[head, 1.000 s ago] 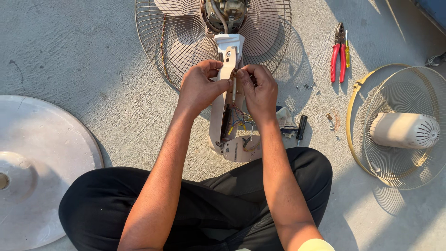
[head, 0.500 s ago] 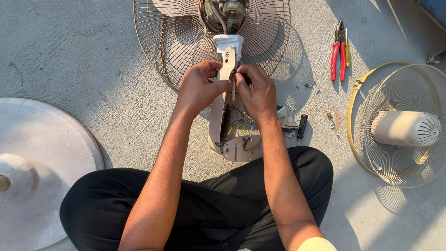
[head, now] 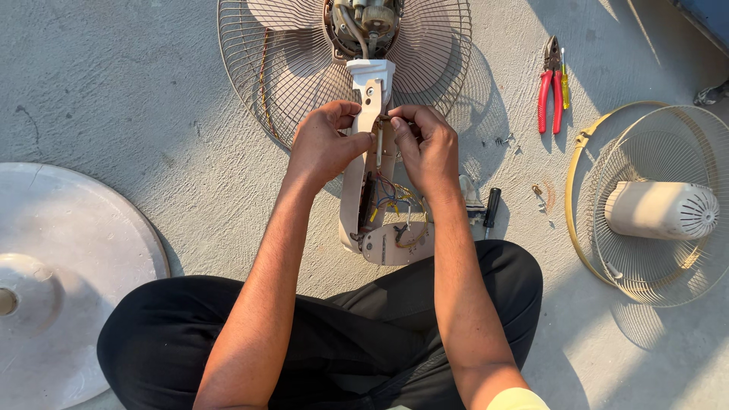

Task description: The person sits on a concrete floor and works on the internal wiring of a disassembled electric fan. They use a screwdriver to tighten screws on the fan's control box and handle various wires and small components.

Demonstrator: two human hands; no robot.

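A dismantled fan lies on the concrete in front of me, its wire rear guard (head: 281, 68) and exposed motor (head: 363, 19) at the top. The cream neck housing (head: 357, 190) is open, with coloured wires (head: 389, 199) showing inside. My left hand (head: 323, 148) grips the housing's upper left side. Fingers of my right hand (head: 425, 148) pinch at the upper right edge of the housing; any small part they hold is hidden.
Red-handled pliers (head: 548, 95) and a yellow screwdriver (head: 565, 76) lie at the upper right, with loose screws (head: 505, 140) near them. A black-handled tool (head: 492, 206) sits by my right forearm. A front guard (head: 653, 273) holding a motor cover (head: 661, 210) rests right; a round base (head: 68, 250) lies left.
Both hands stay on the upper neck of the housing; the fingers have shifted only slightly.
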